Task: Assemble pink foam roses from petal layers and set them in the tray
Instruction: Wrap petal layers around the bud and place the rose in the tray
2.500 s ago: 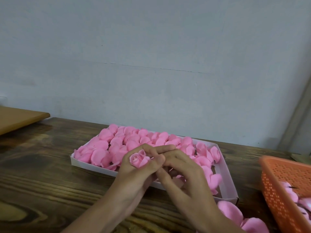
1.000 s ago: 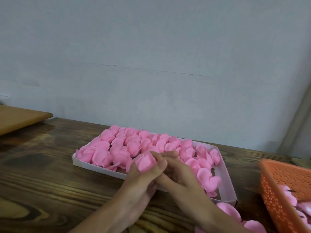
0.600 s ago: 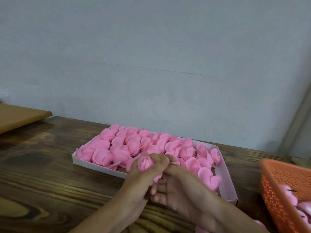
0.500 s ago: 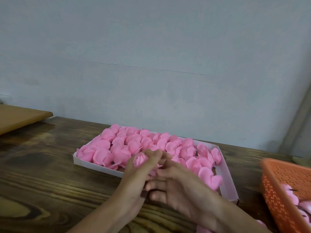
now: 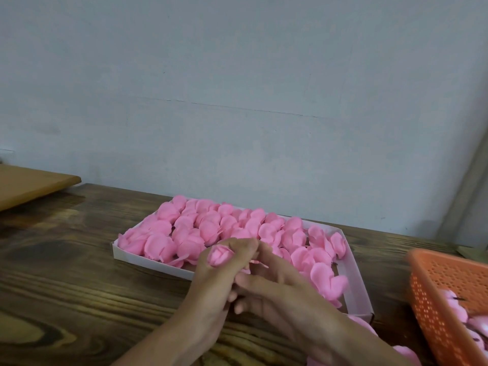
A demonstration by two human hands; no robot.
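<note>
Left hand [image 5: 216, 281] has its grip closed round a rose [image 5: 219, 256], fingers and thumb curled about the bud, held above the desk just before the near rim of the tray [image 5: 148, 262]. Right hand [image 5: 280, 294] meets it from the side, fingertips at a thin petal layer [image 5: 260, 263] under the bud. Whether that grip pinches the layer or only touches it, I cannot tell.

Risks, as I judge them: soft foam squeezed too hard may crease. A loosely seated layer could slip off on the way to the tray, which is crowded with finished roses [image 5: 208, 231] and has room only near its right end.

Desk [image 5: 66, 286] is dark grained wood. An orange basket [image 5: 433, 313] with more pink pieces stands at right, loose petals [image 5: 363, 324] beside it. A tan board [image 5: 31, 184] lies at left, a plain grey-blue wall [image 5: 237, 101] behind.
</note>
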